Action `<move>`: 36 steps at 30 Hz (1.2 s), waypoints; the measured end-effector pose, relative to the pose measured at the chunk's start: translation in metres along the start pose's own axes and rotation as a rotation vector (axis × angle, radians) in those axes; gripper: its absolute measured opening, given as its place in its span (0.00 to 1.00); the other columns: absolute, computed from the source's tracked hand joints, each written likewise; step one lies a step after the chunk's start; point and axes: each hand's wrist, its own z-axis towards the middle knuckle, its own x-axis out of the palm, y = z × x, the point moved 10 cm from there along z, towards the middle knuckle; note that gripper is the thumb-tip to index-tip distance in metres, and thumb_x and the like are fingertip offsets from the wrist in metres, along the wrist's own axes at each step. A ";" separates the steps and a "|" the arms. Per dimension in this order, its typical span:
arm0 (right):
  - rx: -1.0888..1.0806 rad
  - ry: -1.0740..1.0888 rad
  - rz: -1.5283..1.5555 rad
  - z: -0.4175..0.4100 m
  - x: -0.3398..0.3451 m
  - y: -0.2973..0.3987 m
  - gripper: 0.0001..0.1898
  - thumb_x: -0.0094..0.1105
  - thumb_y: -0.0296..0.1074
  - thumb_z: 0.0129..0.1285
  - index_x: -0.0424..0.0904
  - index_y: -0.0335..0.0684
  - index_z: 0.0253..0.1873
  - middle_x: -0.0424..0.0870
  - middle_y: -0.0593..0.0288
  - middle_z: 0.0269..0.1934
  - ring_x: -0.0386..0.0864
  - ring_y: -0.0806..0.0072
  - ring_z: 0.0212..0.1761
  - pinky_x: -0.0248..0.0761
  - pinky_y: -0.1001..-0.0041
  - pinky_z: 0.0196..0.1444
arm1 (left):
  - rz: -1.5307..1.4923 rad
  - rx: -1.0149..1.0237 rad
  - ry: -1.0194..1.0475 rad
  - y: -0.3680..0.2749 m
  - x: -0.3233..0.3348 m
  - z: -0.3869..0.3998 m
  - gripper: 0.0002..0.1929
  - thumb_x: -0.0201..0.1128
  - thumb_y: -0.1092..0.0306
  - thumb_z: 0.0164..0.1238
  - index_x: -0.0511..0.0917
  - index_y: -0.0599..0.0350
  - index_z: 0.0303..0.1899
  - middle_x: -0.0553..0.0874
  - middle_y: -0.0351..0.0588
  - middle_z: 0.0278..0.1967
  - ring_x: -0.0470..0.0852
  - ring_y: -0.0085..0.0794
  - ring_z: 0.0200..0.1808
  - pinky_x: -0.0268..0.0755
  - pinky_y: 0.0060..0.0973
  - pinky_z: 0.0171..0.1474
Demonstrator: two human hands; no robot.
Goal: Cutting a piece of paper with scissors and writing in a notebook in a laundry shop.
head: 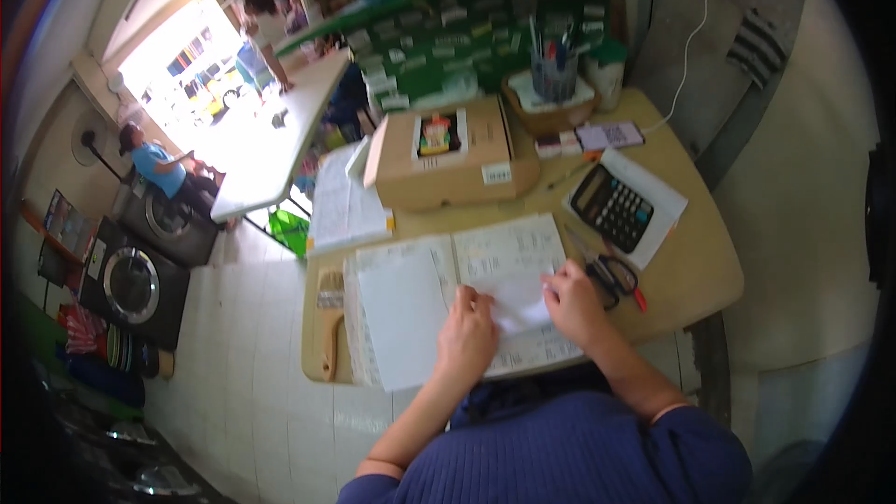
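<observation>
An open notebook (504,245) with handwriting lies on the desk before me. Over its right page is a small white slip of paper (519,306), with my left hand (470,336) at its left edge and my right hand (575,301) pinching its right edge. A larger blank white sheet (402,322) covers the left page. Close to the right hand lie scissors (616,278) with black and red handles. Beyond them a black desk calculator (613,208) rests on white paper (661,203). A wooden-handled paintbrush (330,329) lies left of the notebook.
Behind the notebook stand a cardboard box (448,185), a pen cup (554,77) in a basket (525,119), and a phone (610,135) on a white cable. Papers (350,203) lie at the left. A person in blue (159,164) is near front-loading machines (131,285); another person stands by a white table (280,147).
</observation>
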 end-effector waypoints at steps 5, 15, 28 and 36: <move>0.067 0.099 -0.268 -0.008 0.005 0.026 0.10 0.59 0.28 0.68 0.86 0.29 0.47 0.79 0.47 0.53 0.81 0.52 0.57 0.77 0.56 0.58 | 0.349 0.267 -0.014 -0.031 0.018 -0.007 0.17 0.60 0.71 0.67 0.80 0.61 0.56 0.78 0.51 0.65 0.77 0.42 0.65 0.64 0.50 0.72; -0.320 0.181 -0.555 -0.051 0.064 0.057 0.25 0.48 0.33 0.73 0.74 0.26 0.69 0.70 0.47 0.75 0.64 0.55 0.80 0.42 0.40 0.82 | 0.279 0.226 -0.100 -0.017 0.029 -0.023 0.24 0.52 0.68 0.72 0.74 0.64 0.67 0.74 0.48 0.73 0.73 0.37 0.74 0.34 0.69 0.78; -0.150 0.245 -0.250 -0.035 0.019 0.018 0.22 0.59 0.31 0.71 0.81 0.47 0.69 0.69 0.55 0.77 0.60 0.55 0.82 0.52 0.50 0.81 | 0.234 0.100 0.156 0.005 0.019 -0.015 0.27 0.55 0.62 0.79 0.67 0.39 0.77 0.65 0.35 0.79 0.58 0.44 0.82 0.27 0.77 0.75; 0.064 0.269 0.240 -0.036 0.004 -0.003 0.31 0.48 0.07 0.63 0.83 0.42 0.66 0.61 0.51 0.81 0.68 0.57 0.78 0.82 0.72 0.60 | 0.197 0.095 0.204 0.013 0.019 -0.018 0.27 0.57 0.62 0.79 0.68 0.31 0.76 0.63 0.34 0.80 0.51 0.47 0.84 0.28 0.76 0.76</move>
